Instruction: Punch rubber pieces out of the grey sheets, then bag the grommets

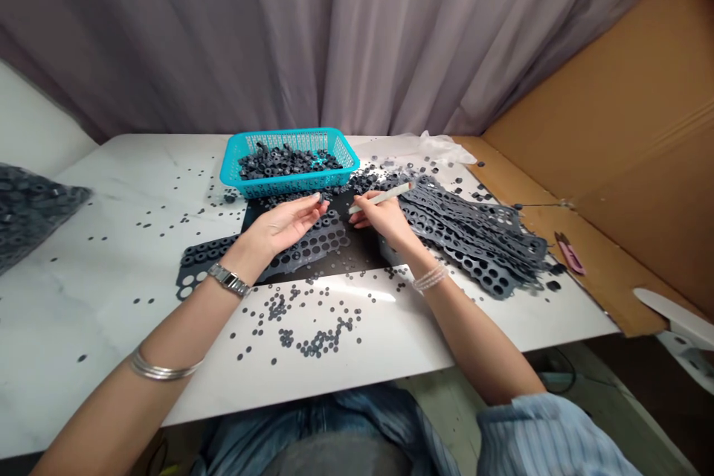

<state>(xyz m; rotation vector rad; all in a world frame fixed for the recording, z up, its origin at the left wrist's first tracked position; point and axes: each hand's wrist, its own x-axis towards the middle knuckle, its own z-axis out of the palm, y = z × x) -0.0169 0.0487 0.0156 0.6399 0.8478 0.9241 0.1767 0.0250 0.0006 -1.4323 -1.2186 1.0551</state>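
Note:
My left hand point(288, 222) pinches a small black rubber part point(320, 198) between thumb and fingertips, above a dark mat point(362, 249). My right hand point(384, 217) is closed round a white pen-like stick point(384, 195) with a reddish-brown end; its other tip points toward my left hand. Under my left hand and wrist lies a dark rubber sheet point(317, 244) with rows of round holes. Its left end point(209, 253) still carries ring-shaped parts. Just behind the hands stands a turquoise basket point(290, 180) holding many small black parts point(284, 161).
Punched rubber sheets point(474, 234) are heaped on the right. Small black discs point(320, 342) lie scattered over the white table point(139, 186). A clear bag of dark parts point(33, 212) sits at far left. A pink cutter point(570, 253) rests on cardboard point(591, 282) at right, near crumpled clear plastic point(446, 147).

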